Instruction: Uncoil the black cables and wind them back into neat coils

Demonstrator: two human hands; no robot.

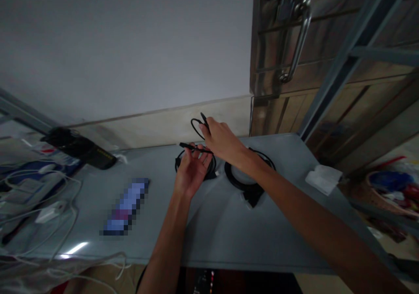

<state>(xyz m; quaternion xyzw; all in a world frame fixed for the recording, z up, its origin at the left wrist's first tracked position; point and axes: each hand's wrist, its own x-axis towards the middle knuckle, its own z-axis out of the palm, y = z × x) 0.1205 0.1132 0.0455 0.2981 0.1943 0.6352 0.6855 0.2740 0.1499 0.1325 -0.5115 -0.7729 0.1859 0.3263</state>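
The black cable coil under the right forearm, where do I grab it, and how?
Probably the left side of the black cable coil, coming from above and the left. It lies flat on the table as an open ring, so the band can be pinched through the hole. The right forearm crosses its right side, and a dark connector lies at its near edge.
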